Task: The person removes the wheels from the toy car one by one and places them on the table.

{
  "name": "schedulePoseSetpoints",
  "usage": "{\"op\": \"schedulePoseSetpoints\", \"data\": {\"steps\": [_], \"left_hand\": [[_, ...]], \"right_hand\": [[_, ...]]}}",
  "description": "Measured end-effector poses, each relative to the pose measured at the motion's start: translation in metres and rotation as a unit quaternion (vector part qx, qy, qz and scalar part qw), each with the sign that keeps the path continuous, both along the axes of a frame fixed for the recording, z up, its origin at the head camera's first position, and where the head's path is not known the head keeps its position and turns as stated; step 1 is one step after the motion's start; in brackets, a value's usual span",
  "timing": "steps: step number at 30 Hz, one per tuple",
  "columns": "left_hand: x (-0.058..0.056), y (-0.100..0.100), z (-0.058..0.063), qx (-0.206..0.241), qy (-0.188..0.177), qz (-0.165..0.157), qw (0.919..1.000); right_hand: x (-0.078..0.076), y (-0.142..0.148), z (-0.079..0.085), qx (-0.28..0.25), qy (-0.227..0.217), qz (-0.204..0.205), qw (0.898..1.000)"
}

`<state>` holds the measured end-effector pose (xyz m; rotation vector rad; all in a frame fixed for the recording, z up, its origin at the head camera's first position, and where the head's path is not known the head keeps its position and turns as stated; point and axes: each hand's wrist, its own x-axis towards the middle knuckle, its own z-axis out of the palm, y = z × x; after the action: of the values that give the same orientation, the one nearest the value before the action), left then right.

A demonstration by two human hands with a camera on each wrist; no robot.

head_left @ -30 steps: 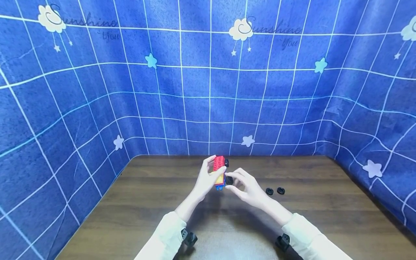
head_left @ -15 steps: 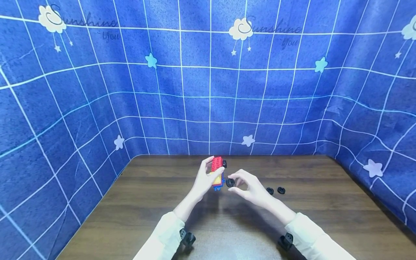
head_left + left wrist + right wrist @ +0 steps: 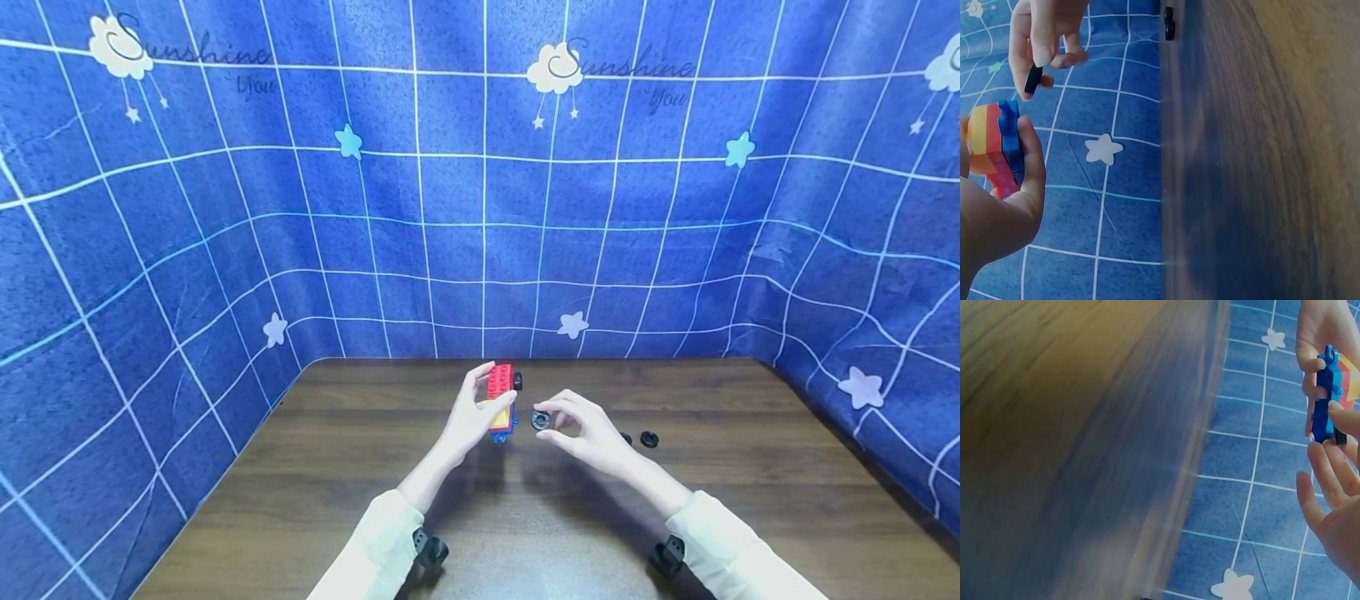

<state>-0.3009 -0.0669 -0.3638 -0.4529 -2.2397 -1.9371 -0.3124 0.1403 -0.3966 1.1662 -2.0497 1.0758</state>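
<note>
A toy block car [image 3: 500, 382] of red and yellow bricks on a blue base [image 3: 1326, 412] is held up over the table. My left hand [image 3: 467, 423] grips it between thumb and fingers. One black wheel [image 3: 517, 381] sits on its far right side; nearer, a small blue stub [image 3: 515, 422] sticks out bare. A loose black wheel [image 3: 540, 420] is pinched between the thumb and fingertips of my right hand [image 3: 590, 435], a short gap to the right of the car. In the left wrist view this wheel [image 3: 1033, 79] appears edge-on above the car.
Two more black wheels lie on the wooden table [image 3: 360, 467] right of my right hand: one wheel [image 3: 649, 439] shows fully, the other is partly behind the hand. A blue gridded curtain [image 3: 480, 208] encloses the table's back and sides.
The right hand has drawn the loose wheel away from the car's side to the right, and its face has turned toward the head camera. The left hand and car shifted slightly left.
</note>
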Motion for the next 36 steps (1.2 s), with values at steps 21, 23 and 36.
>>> {"op": "schedulePoseSetpoints", "data": {"steps": [21, 23, 36], "left_hand": [[-0.017, -0.006, -0.023, -0.004, -0.017, -0.052, 0.9985], [-0.014, -0.007, -0.02, 0.0, -0.019, -0.056, 0.9983], [-0.005, -0.01, -0.011, -0.011, -0.025, -0.055, 0.9981]], "right_hand": [[-0.009, 0.03, -0.007, 0.038, -0.052, -0.038, 0.997], [-0.012, 0.034, -0.008, 0.038, -0.045, -0.039, 0.998], [-0.02, 0.06, -0.008, 0.044, -0.054, -0.079, 0.994]]}}
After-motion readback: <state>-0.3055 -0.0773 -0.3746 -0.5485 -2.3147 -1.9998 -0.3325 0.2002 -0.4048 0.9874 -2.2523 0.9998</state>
